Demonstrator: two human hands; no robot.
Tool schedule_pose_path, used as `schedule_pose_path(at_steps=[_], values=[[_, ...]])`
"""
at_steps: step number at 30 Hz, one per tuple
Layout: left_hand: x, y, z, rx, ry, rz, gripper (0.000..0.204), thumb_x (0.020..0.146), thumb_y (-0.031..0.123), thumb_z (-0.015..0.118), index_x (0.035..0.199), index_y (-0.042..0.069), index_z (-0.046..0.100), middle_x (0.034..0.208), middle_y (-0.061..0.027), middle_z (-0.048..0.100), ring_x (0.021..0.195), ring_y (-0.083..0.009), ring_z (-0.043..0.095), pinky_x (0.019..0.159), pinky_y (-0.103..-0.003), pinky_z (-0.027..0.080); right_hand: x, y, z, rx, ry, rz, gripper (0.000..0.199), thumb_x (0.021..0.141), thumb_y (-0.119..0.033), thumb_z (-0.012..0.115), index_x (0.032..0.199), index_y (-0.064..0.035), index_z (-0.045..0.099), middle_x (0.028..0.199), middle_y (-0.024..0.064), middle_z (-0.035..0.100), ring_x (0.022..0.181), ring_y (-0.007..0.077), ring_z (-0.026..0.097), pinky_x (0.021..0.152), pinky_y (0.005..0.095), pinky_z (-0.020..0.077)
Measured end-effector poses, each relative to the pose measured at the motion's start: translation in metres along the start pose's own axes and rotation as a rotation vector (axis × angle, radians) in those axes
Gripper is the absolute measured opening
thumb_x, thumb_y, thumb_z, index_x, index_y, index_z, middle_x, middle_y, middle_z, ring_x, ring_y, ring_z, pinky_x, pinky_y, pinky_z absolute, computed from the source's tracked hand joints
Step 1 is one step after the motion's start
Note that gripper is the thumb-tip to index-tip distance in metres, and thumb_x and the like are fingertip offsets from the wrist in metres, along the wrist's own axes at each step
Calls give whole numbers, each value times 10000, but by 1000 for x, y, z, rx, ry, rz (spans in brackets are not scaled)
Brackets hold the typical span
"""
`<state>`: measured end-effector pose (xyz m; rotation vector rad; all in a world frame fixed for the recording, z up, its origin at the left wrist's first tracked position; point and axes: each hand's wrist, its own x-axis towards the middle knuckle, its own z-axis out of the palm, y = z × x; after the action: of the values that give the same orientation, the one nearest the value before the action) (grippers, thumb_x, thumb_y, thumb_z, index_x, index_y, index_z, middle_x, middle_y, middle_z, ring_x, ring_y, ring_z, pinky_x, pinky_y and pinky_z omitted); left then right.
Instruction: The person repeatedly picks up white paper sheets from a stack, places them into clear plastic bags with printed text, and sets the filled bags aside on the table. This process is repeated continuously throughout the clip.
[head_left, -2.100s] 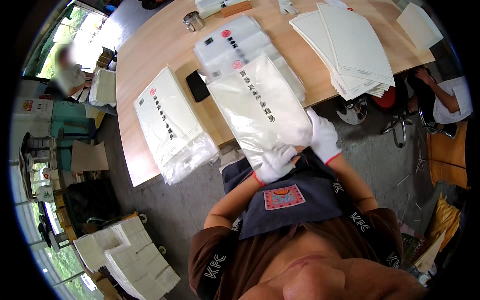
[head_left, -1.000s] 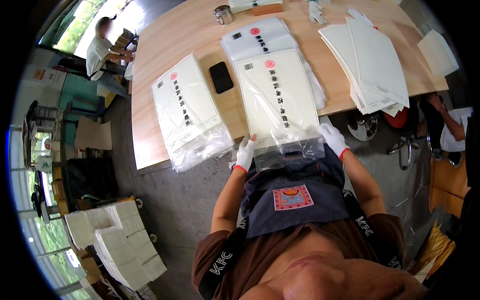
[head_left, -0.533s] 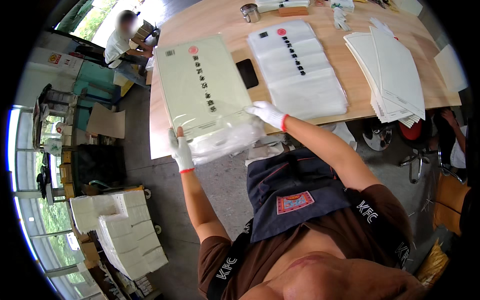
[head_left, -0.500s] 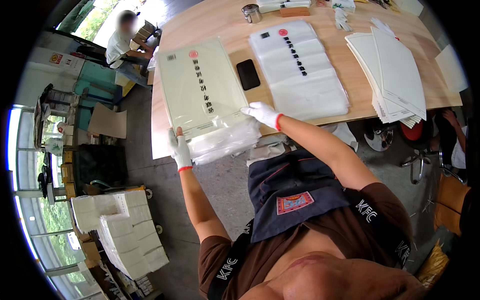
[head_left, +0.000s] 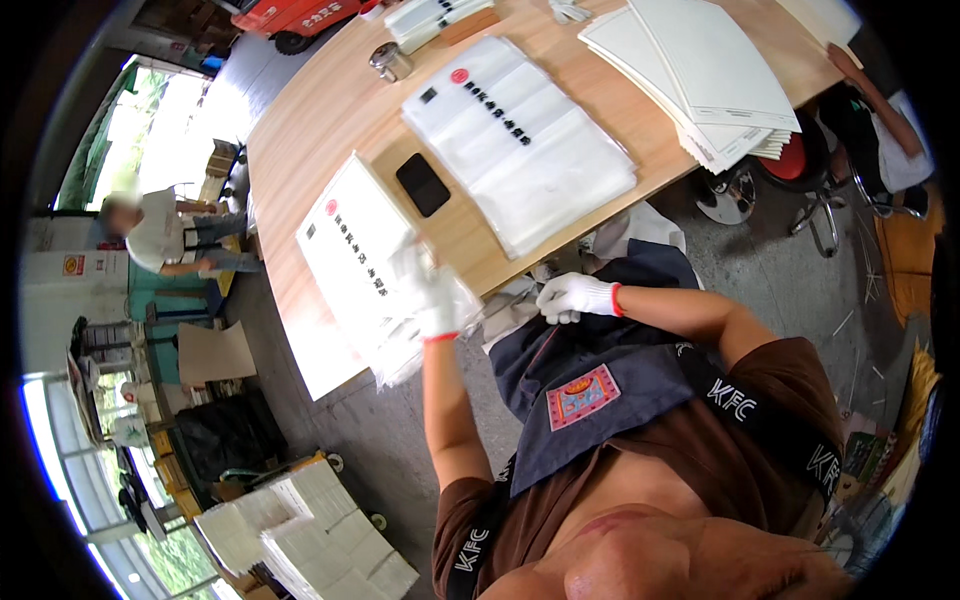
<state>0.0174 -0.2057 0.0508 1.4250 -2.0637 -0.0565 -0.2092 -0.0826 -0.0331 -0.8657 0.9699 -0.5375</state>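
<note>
A stack of flat clear plastic bags with white sheets inside [head_left: 345, 235], printed with a red round mark and a column of dark characters, lies at the table's left front. Loose film bulges at its near end. My left hand [head_left: 428, 295], in a white glove with a red cuff, is over the stack's right edge, its fingers smeared by motion. Off the table's front edge, my right hand [head_left: 580, 297], gloved alike, hovers before my dark apron [head_left: 600, 350]. Its fingers are curled together; whatever they may hold is hidden. A black phone [head_left: 423, 184] lies right of the stack.
Flat printed plastic bags [head_left: 520, 140] lie mid-table, with fanned white sheets [head_left: 715, 75] at right. A metal cup [head_left: 390, 62] stands farther back. One person [head_left: 160, 235] is at far left, another's arm [head_left: 880, 110] at right. Paper piles [head_left: 310, 530] stand on a cart at lower left.
My view has turned, shifting the table leftward. My right hand has left the bag and drawn back to my apron. My left hand has moved from the stack's left corner to its right side.
</note>
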Motion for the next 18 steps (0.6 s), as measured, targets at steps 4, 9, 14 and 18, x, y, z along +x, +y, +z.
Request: schedule_pose_path(at_steps=[4,9,14,18], values=[[29,93,98,-221,-302,46,264,768,180,660,1030,156,634,1032,-87,632,1032,-318,546,875,-415,439,-25,8,-26,39,110,-53,247,868,-219,627,1026,-34,589,781,38,642,608,99,570,514,229,453],[51,112,167,-21,-536,88,161,771,251,618,888,167,690,1024,-95,637,990,-288,565,850,-408,443,-56,0,-32,62,182,-76,240,876,-231,625,1009,-37,577,780,28,638,606,92,564,534,216,453],[69,86,172,-222,-514,138,150,804,226,562,857,170,691,945,-84,645,929,-305,566,825,-414,434,-46,-11,-71,101,314,-250,187,916,-257,562,953,-80,608,798,23,646,616,78,561,535,212,444],[84,105,150,-235,-489,191,150,821,222,554,845,165,691,900,-81,651,900,-301,570,825,-389,438,6,-62,-110,331,655,-296,312,885,-329,612,1053,-67,631,863,-14,652,668,73,572,537,220,428]])
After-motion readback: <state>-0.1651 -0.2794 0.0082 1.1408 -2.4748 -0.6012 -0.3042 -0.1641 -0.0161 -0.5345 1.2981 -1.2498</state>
